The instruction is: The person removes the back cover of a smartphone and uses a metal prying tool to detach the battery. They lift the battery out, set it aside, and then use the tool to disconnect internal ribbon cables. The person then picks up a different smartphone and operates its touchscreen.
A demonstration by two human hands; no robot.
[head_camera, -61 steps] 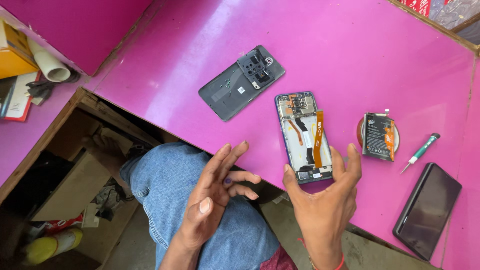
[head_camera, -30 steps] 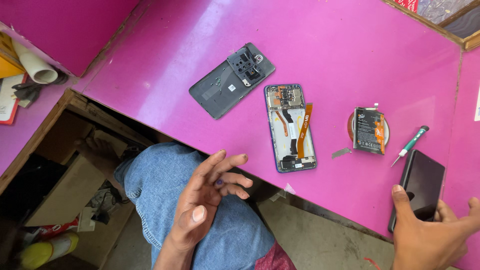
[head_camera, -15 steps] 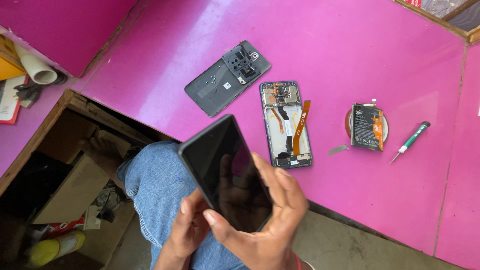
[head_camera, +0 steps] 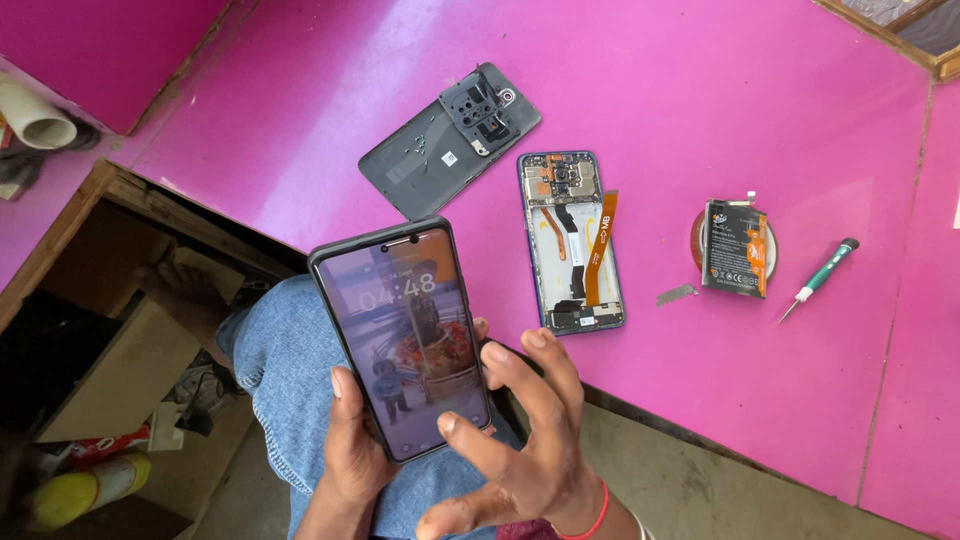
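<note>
Holding a dark smartphone (head_camera: 405, 340) over the lap in blue jeans (head_camera: 280, 370), the person has just brought it there from the right end of the pink table (head_camera: 700, 90), where it lay dark a second ago; now its screen is lit, so the attention has passed from the opened phone (head_camera: 572, 242) to this one. The left hand (head_camera: 355, 450) grips it from below, fingers wrapped on the edge. The right hand (head_camera: 520, 440) touches the right edge, fingers spread. The back cover (head_camera: 450, 140), battery (head_camera: 735, 248) and screwdriver (head_camera: 820, 280) lie apart on the table
</note>
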